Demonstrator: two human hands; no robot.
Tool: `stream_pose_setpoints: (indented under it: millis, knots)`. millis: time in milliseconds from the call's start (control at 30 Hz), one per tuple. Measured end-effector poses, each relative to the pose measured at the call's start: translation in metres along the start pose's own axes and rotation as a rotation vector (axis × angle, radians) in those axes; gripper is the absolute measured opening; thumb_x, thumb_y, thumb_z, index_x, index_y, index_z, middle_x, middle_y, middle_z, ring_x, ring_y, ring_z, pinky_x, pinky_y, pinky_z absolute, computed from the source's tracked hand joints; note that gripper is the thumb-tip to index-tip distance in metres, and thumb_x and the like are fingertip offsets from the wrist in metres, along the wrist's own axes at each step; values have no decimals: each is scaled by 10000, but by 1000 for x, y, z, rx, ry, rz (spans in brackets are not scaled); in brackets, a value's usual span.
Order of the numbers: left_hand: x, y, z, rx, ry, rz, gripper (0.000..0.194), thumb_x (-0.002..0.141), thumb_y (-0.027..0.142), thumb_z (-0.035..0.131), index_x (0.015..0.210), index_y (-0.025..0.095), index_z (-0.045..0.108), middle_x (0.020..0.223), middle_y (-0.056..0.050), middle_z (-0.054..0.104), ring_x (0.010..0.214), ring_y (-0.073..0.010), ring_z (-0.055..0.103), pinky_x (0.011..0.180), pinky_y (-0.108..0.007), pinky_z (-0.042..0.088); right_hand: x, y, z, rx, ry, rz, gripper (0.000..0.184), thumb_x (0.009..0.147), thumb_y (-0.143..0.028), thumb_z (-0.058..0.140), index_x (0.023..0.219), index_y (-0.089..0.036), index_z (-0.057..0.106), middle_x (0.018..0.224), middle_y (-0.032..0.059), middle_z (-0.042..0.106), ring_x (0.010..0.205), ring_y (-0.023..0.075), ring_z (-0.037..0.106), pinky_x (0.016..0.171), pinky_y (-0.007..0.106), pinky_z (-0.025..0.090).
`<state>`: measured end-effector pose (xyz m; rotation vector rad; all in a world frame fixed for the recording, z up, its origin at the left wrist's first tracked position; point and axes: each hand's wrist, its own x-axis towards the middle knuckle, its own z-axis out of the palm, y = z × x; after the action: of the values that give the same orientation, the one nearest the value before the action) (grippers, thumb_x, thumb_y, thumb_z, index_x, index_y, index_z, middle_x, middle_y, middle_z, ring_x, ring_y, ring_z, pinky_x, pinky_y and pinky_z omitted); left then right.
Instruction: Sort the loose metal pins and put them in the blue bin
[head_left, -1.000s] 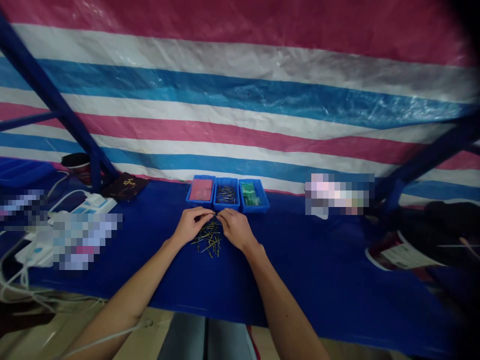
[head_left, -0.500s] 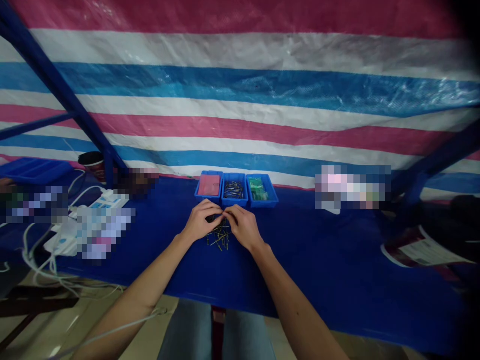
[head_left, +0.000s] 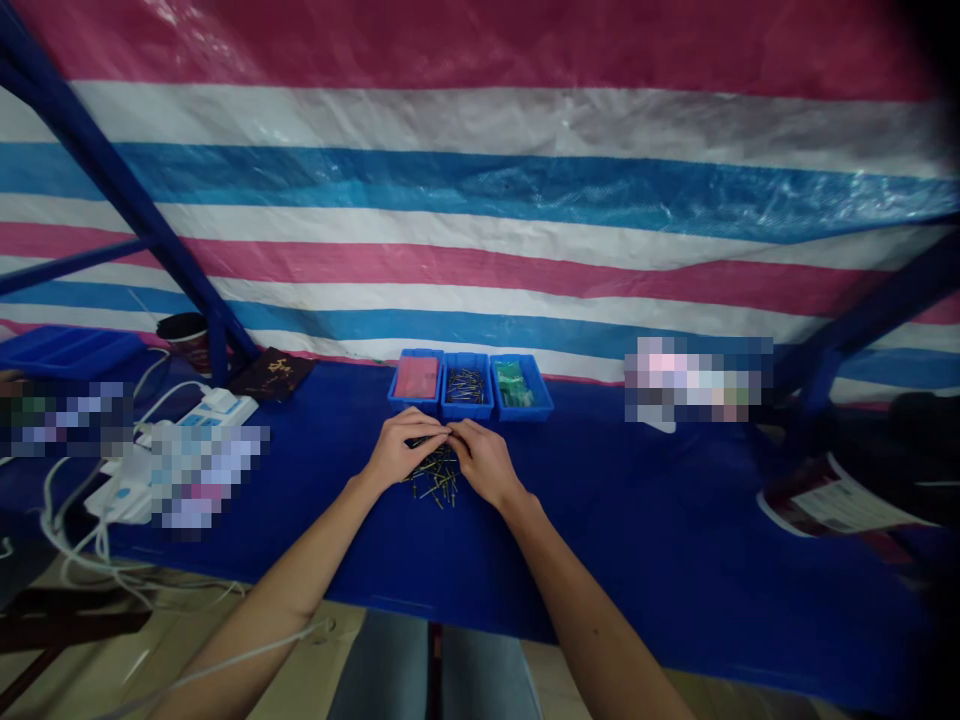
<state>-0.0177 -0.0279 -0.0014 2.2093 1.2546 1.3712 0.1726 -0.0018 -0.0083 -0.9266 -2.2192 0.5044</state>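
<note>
My left hand [head_left: 403, 446] and my right hand [head_left: 486, 458] meet at their fingertips above a loose pile of rivet-like metal pins [head_left: 441, 484] on the blue table. The fingers of each hand are pinched together, and whatever lies between them is too small or hidden to make out. Just beyond my hands, three small blue bins stand side by side. Pink sheets or packets fill the left bin [head_left: 418, 408], dark thin metal pins [head_left: 466, 386] lie in the middle one, and green plastic packets [head_left: 513, 384] are in the right one.
A white power strip [head_left: 225, 408] with tangled cables [head_left: 56, 510] lies at the left. A dark red booklet [head_left: 274, 374] and a cup [head_left: 187, 345] are behind it. A dark red and white tub [head_left: 832, 495] lies at the right. Blue frame posts [head_left: 124, 190] flank the striped sheet [head_left: 480, 225].
The view has tilted up slightly, so the table things sit a little lower in the picture. My hands stay pinched together over the pile, with barely any other movement.
</note>
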Motion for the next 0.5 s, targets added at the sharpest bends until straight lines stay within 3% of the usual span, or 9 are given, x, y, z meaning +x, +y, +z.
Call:
stream_pose_setpoints:
  millis: [267, 500]
  knots:
    - [0, 3, -2, 10, 41, -29, 161, 890, 312, 677, 970, 225, 786, 914, -77, 742, 837, -200, 656, 763, -352, 534, 1, -1, 3, 61, 54, 16, 153, 978, -234, 536, 970, -230, 689, 883, 21, 691, 795, 159, 644, 696, 249, 434]
    - [-1, 4, -2, 7, 80, -138, 176, 886, 339, 664, 828, 184, 726, 808, -46, 711, 683, -156, 611, 611, -278, 471, 1, -7, 2, 15, 70, 2, 162, 985, -275, 542, 967, -229, 696, 899, 23, 704, 769, 149, 641, 674, 241, 420]
